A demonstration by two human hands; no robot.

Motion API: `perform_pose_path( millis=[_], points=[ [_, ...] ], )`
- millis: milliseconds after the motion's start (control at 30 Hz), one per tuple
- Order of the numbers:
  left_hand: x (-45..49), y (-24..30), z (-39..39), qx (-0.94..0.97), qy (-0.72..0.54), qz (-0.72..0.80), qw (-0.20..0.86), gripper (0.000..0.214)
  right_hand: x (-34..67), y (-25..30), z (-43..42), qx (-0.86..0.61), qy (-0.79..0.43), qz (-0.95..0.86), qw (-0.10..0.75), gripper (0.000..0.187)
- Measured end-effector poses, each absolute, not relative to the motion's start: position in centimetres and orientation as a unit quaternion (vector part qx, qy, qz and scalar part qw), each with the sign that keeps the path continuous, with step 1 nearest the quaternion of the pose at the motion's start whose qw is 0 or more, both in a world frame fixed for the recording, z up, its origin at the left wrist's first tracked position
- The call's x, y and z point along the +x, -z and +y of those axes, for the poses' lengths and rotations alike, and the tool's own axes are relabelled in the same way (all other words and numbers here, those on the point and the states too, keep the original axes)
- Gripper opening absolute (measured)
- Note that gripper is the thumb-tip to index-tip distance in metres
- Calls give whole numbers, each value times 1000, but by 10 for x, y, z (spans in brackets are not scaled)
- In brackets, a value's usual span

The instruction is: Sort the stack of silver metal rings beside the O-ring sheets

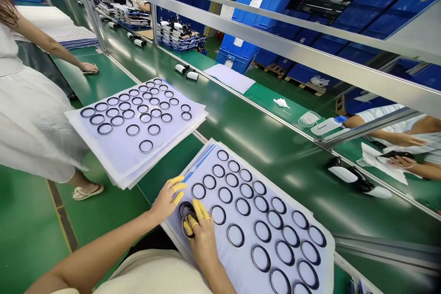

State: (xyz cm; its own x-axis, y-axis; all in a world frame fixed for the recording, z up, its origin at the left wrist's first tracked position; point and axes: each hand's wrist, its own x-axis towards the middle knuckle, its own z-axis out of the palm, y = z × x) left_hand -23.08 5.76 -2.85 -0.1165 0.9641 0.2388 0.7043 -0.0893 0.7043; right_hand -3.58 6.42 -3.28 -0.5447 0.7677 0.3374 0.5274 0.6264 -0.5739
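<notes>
The right hand pinches a small bunch of black rubber rings in a narrow grip, between fingertips in yellow finger cots, at the near left edge of a white sheet set out with more rings, low in the frame. The left hand lies open on that sheet's edge, holding nothing. A second ringed sheet lies on the green workbench at centre left, and a co-worker's hand rests on the bench at upper left.

Right hand pinching black rings on white sheet; left hand just beside them.
</notes>
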Motion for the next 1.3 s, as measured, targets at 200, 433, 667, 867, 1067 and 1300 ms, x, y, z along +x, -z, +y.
perform_pose_path(
  millis=[200, 433, 667, 867, 1067, 1300],
  points=[
    [-223, 29, 16, 722, -313, 588, 188, 21, -5, 32, 46, -413, -93, -870, 252, 28],
    [-197, 26, 20, 782, -273, 526, 196, 25, 23, 26, 25, -450, 6, -868, 208, 24],
    [-169, 31, 28, 824, -229, 472, 216, 29, 50, 26, 7, -491, 55, -855, 158, 25],
    [-143, 26, 32, 848, -205, 429, 234, 31, 86, 36, -4, -531, 105, -830, 131, 29],
    [-126, 28, 35, 850, -194, 419, 254, 15, 123, 45, -16, -566, 127, -804, 130, 40],
    [-148, 26, 44, 786, -226, 510, 266, 24, 170, 53, -28, -613, 92, -768, 161, 48]
  ],
)
